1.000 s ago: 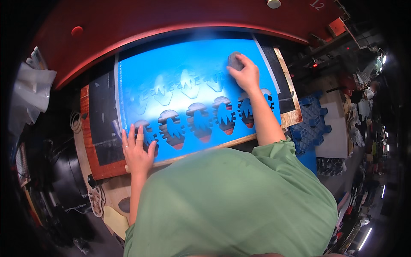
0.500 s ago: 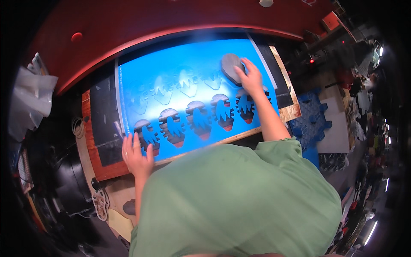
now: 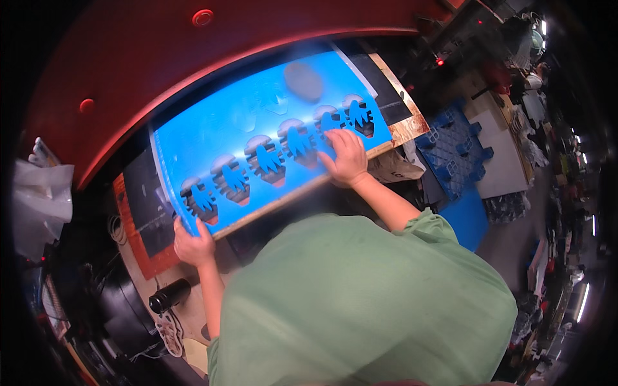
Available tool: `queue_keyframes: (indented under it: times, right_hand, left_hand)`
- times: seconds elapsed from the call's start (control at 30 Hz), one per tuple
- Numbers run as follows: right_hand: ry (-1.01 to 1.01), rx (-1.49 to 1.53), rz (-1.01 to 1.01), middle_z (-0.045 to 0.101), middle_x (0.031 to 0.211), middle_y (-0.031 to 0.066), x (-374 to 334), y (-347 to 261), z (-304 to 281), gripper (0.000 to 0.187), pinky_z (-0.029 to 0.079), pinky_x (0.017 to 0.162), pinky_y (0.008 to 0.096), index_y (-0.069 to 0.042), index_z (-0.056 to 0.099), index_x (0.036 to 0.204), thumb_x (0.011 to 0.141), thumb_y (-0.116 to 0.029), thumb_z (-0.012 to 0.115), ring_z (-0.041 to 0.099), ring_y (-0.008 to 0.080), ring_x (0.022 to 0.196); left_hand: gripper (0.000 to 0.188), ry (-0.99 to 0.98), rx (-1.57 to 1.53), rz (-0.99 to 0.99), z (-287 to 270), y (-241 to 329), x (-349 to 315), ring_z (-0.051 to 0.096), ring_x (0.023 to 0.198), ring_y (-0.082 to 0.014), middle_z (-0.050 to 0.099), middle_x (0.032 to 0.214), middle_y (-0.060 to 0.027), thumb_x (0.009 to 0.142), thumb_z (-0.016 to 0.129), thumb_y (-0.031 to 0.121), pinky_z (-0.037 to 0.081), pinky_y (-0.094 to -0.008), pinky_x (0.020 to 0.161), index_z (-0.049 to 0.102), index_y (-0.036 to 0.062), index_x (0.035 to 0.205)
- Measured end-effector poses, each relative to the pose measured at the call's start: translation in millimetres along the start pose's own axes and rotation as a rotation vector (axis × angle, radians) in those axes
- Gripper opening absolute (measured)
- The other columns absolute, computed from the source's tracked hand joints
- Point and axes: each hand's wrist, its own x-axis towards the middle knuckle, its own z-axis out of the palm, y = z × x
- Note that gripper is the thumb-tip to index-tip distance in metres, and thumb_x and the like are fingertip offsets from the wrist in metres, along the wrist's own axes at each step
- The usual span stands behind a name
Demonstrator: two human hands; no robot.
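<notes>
A blue sheet [image 3: 206, 143] with a row of dark cut-out shapes along its near side lies on a board. At its near left corner, my left hand [image 3: 194, 246] is closed on the edge, thumb on top. My right hand [image 3: 348, 156] has its fingers curled over the near edge, beside the cut-outs at the right, and grips the sheet there. A dark grey oval block [image 3: 303, 82] rests on the sheet's far right part, apart from both hands. Fainter outlines of similar shapes show in the sheet's middle.
Beyond the sheet curves a large red machine body [image 3: 145, 71] with round red buttons. A dark board with a wooden rim [image 3: 412, 127] extends past the sheet's right side. A black cylinder [image 3: 169, 296] is at the lower left. Blue plastic pallets [image 3: 450, 151] stand at the right.
My right hand has let go of the oval block and come back to the sheet's near edge. My left hand has closed on the near left corner. The view has shifted.
</notes>
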Motion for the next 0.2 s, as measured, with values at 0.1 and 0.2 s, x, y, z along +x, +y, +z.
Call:
queue_keyframes:
  times: [0.1, 0.2]
  right_hand:
    - [0.023, 0.029, -0.016, 0.063, 0.116, 0.0114, 15.1, 2.6, 2.3, 0.045, 0.043, 0.092, 0.0449, -0.008, 0.062, 0.115, 0.082, -0.039, 0.07, 0.057, 0.0318, 0.109]
    - [-0.013, 0.1, 0.105, 0.063, 0.118, 0.0128, 51.9, 12.7, -8.4, 0.045, 0.044, 0.094, 0.0445, -0.008, 0.063, 0.116, 0.084, -0.04, 0.068, 0.057, 0.0321, 0.111]
  left_hand:
    - [0.049, 0.01, 0.059, -0.044, -0.3, 6.1, 9.6, 0.066, 0.089, -0.0377, 0.07, 0.1, -0.0158, 0.084, 0.067, 0.039, 0.048, -0.0491, 0.076, 0.061, 0.0062, 0.12]
    - [0.05, -0.01, 0.092, -0.075, -10.8, 22.7, 35.5, 0.065, 0.088, -0.0372, 0.07, 0.097, -0.016, 0.083, 0.067, 0.039, 0.047, -0.0499, 0.078, 0.06, 0.0061, 0.12]
